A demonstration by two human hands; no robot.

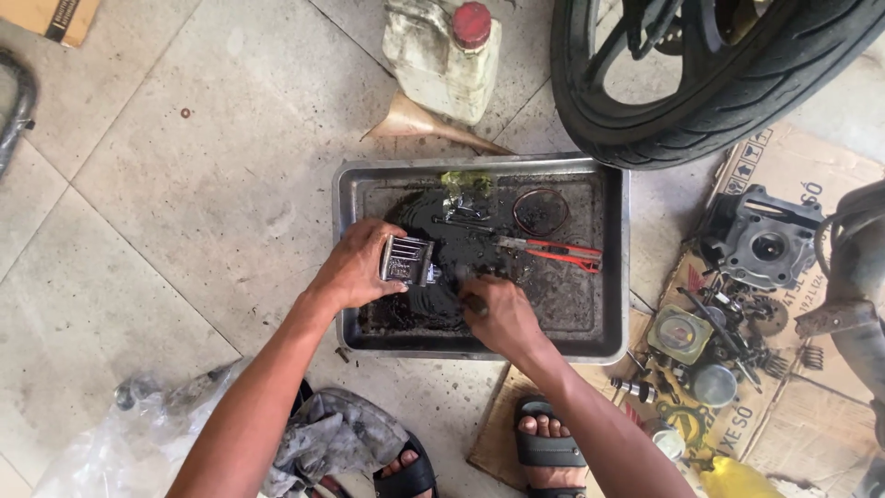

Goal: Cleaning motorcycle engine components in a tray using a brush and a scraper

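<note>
Over the oily tray [619,277] on the floor, the left hand [355,267] grips a finned part [407,259], fingers curled around it, while the right hand [498,314] closes on a small brush [470,300]. Scrubbing likely goes best with the part low over the oil. Pliers [553,250] and a ring [540,211] crowd the right; the tyre [701,111] hems the far rim.
</note>
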